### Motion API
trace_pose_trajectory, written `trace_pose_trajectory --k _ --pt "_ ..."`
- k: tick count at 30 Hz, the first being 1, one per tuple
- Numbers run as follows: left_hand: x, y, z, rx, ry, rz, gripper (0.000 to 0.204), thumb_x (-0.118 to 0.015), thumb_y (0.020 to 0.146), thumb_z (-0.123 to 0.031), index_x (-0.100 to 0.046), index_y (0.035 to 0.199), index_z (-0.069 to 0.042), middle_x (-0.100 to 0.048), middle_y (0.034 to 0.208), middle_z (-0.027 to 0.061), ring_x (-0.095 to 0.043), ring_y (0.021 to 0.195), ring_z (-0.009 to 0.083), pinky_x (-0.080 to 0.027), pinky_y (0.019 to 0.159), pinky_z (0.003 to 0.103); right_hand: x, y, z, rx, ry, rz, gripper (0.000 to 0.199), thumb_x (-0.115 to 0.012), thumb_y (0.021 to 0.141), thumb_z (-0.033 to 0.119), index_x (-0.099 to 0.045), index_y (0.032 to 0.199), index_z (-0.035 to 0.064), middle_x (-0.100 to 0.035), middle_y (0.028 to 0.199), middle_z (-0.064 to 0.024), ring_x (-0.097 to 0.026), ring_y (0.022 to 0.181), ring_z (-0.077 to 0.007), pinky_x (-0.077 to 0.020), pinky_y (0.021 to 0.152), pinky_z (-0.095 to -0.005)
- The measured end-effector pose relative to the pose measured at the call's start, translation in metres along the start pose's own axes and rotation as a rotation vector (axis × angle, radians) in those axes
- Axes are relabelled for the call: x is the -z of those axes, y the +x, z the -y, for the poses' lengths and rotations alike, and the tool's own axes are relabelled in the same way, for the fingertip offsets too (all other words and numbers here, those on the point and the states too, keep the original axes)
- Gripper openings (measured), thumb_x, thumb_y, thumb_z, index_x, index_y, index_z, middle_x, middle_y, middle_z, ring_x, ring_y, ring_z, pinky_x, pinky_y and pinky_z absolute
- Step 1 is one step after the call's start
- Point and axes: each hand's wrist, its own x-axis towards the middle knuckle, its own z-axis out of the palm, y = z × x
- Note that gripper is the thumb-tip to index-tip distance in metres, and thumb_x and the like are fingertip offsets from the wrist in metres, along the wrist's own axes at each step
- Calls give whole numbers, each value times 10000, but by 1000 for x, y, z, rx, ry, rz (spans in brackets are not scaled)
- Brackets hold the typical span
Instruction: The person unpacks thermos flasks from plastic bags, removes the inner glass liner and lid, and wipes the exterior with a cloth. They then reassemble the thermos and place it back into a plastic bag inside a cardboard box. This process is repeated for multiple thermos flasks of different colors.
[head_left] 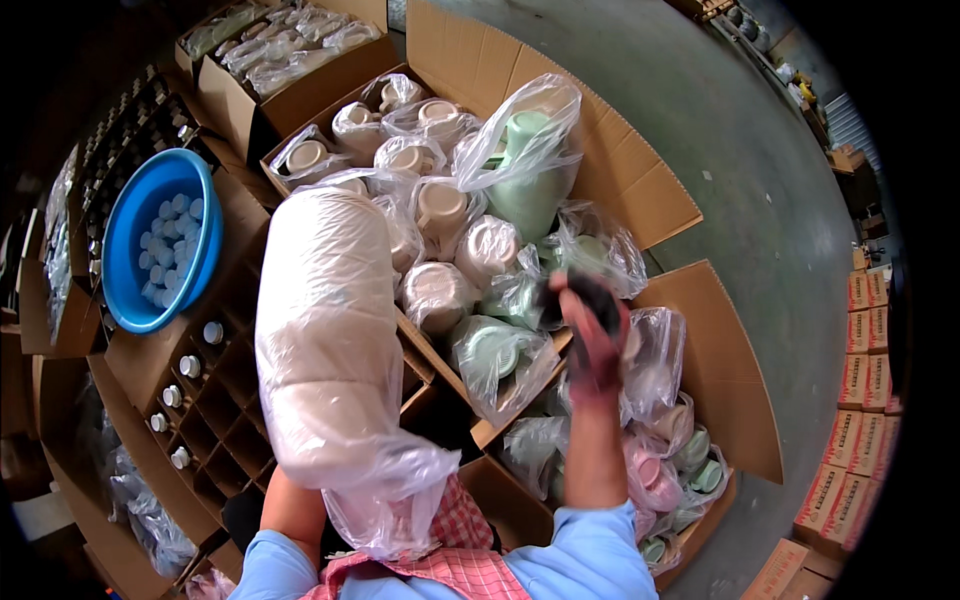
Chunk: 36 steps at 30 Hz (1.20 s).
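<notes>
A tall bundle of stacked pale containers in clear plastic (325, 320) stands in front of my left forearm (295, 510). It hides my left hand, so its fingers cannot be seen. Over the near right of an open carton, my right hand (592, 340) is smeared by motion, with something dark at its fingers, perhaps part of a glove. Below and around it are light-green pieces in clear bags (497, 350). Farther off, a light-green jug (530, 190) stands in its bag among several bagged beige vessels (440, 205).
A blue basin (112, 285) of white caps sits at the left, on a divided carton (225, 400) with white-capped bottles. Another open carton (725, 390) at the right holds bagged pink and green pieces. Stacked boxes (840, 450) line the far right of the grey floor (740, 200).
</notes>
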Motion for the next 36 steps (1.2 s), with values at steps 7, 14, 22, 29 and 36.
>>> trace_pose_trajectory --k 7,14,22,29,36 --pt "48 -5 -3 27 55 -140 463 -414 935 -356 -490 1243 -18 -555 1200 122 -529 1093 253 -386 971 352 56 165 -195 -189 -1592 177 289 -571 789 317 -647 1000 135 -634 1026 -151 -585 988 -325 -464 844 -417" --pt "78 -34 -10 38 81 -256 446 -417 935 -336 -489 1241 -20 -556 1193 118 -529 1089 243 -391 966 347 104 172 -257 -231 -1869 310 407 -428 859 393 -651 1068 125 -590 1160 -153 -582 1057 -317 -480 847 -414" --pt "87 -51 -9 -20 84 -252 427 -421 934 -313 -489 1238 -21 -558 1185 112 -530 1083 231 -396 959 341 59 99 -137 -166 -1180 -97 230 -610 761 277 -663 900 101 -654 893 -151 -620 886 -328 -489 762 -395" --pt "75 -73 -14 -85 107 -198 411 -425 933 -293 -488 1236 -23 -560 1178 107 -530 1079 220 -400 953 336 1 113 -95 614 -1444 40 373 -629 713 259 -587 1052 109 -587 1117 -149 -520 1091 -322 -363 959 -444" --pt "88 -110 -13 -97 122 -283 395 -428 932 -273 -488 1234 -24 -561 1171 103 -530 1074 210 -404 947 332 -5 159 -161 139 -1886 249 720 -538 800 519 -370 1366 106 -385 1387 -172 -349 1293 -303 -200 1088 -438"
